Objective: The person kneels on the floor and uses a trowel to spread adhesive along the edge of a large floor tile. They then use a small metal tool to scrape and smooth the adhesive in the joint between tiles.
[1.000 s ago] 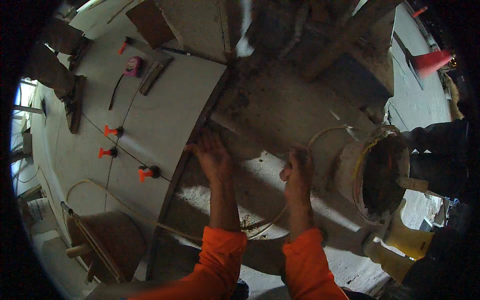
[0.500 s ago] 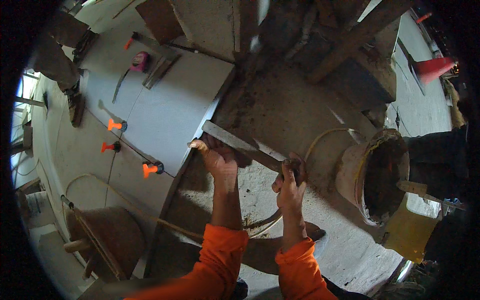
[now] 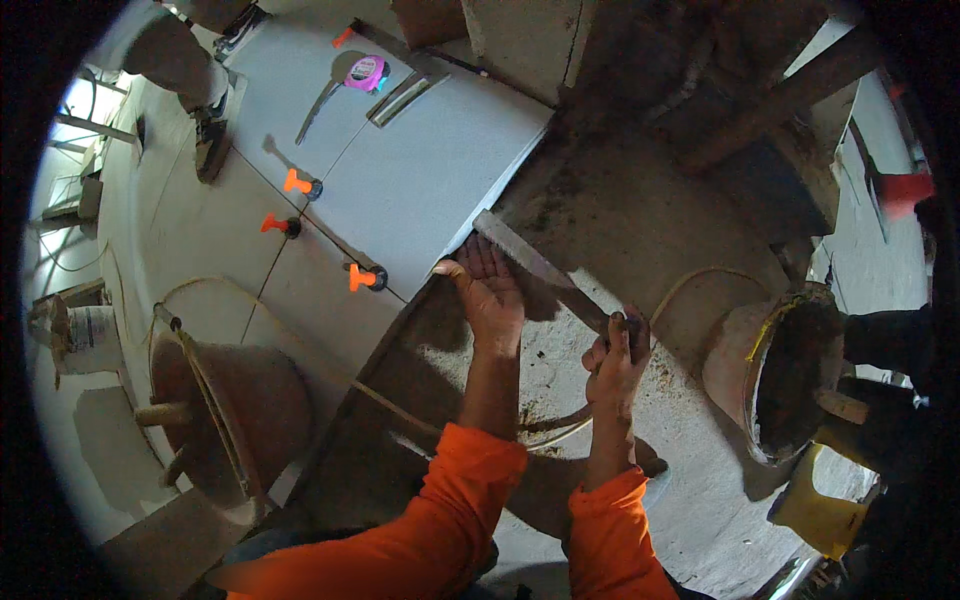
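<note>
My left hand (image 3: pixel 484 295) lies palm up with fingers spread at the edge of the pale tile (image 3: pixel 430 170), thumb against that edge. My right hand (image 3: pixel 618 355) grips a long, flat, grey tool (image 3: pixel 535 260), whose far end rests at the tile's edge, just above my left fingers. On the tiled floor are orange T-handled clips (image 3: pixel 360 278), a pink tape measure (image 3: pixel 366 73) and narrow strips (image 3: pixel 400 97). Below the tile's edge is a rough, dirty floor (image 3: pixel 535 365) with pale patches and a looped hose (image 3: pixel 700 271).
A bucket (image 3: pixel 775 375) stands on the right, beside a yellow container (image 3: pixel 815 500); another bucket (image 3: pixel 235 420) is at the lower left. A person's leg and shoe (image 3: pixel 208 110) are at the upper left. A wooden post (image 3: pixel 770 95) and red cone (image 3: pixel 900 195) lie upper right.
The long tool has come into view in my right hand and up to the tile edge. The view has shifted, so the floor and both hands appear farther right.
</note>
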Demonstrator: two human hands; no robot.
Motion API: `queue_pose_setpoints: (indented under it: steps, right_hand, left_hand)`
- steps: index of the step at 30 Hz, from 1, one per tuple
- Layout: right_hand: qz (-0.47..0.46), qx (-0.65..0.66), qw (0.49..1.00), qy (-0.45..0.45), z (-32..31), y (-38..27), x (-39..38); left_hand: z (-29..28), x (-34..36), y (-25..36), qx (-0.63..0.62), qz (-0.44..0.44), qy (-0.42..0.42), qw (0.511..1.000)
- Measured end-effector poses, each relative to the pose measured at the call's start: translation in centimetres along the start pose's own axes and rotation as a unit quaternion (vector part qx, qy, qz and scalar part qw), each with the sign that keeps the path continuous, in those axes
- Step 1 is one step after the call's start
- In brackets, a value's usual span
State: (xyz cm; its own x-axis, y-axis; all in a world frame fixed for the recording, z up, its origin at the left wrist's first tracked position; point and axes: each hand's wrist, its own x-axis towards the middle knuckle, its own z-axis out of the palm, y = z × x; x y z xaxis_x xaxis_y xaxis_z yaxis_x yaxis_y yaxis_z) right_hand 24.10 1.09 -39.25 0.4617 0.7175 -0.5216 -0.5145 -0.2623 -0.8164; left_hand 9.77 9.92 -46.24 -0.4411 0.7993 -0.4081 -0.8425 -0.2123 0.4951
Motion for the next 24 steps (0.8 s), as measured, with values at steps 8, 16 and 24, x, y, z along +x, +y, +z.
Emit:
queue_pose_setpoints:
  steps: [8,16,24]
  right_hand:
    - [-0.007,-0.057,0.998,-0.031,-1.4,0.1,-0.5]
    - [0.006,-0.072,0.997,0.041,-1.0,0.0,-0.2]
    - [0.024,-0.063,0.998,0.015,-0.7,-0.5,0.5]
  left_hand:
    - [0.5,0.1,0.7,-0.018,-0.055,0.058,0.997]
    - [-1.5,0.5,0.3,-0.014,-0.077,-0.046,0.996]
    - [-4.0,3.5,-1.1,-0.147,-0.112,-0.154,0.971]
